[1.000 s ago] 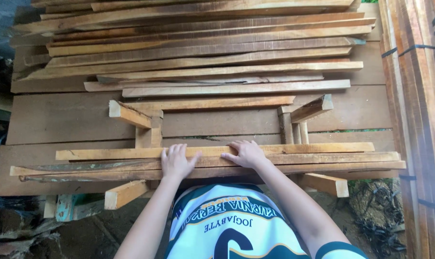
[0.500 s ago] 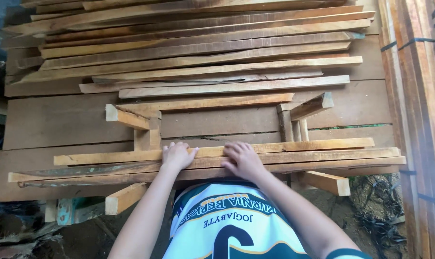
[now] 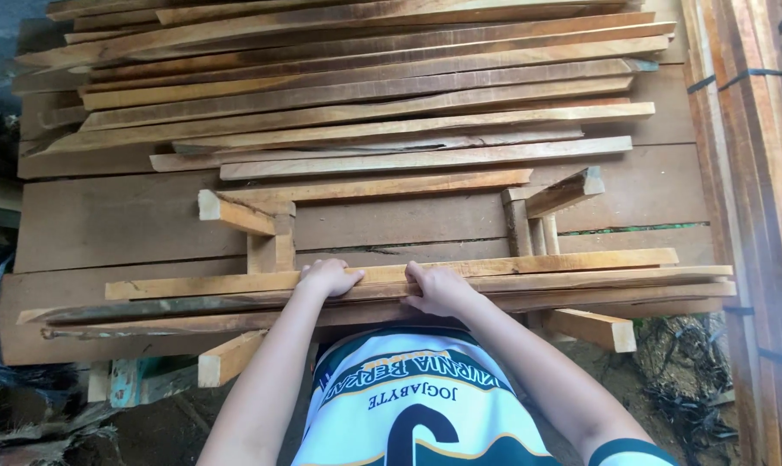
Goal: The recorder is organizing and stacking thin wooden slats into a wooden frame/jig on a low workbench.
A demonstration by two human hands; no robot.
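Both hands grip a bundle of long slats (image 3: 529, 280) lying across the near edge of the counter (image 3: 132, 224). The left hand (image 3: 329, 278) curls its fingers over the top slat; the right hand (image 3: 438, 289) clasps just beside it. Short wood blocks (image 3: 270, 229) stand behind. A pile of strips (image 3: 365, 95) fills the far side, bundled boards (image 3: 753, 173) rise right, and dirt floor (image 3: 667, 380) shows below.

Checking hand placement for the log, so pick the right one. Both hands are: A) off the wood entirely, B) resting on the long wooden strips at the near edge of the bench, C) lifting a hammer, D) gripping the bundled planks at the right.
B: the left hand and right hand lie side by side on the near wooden strips.
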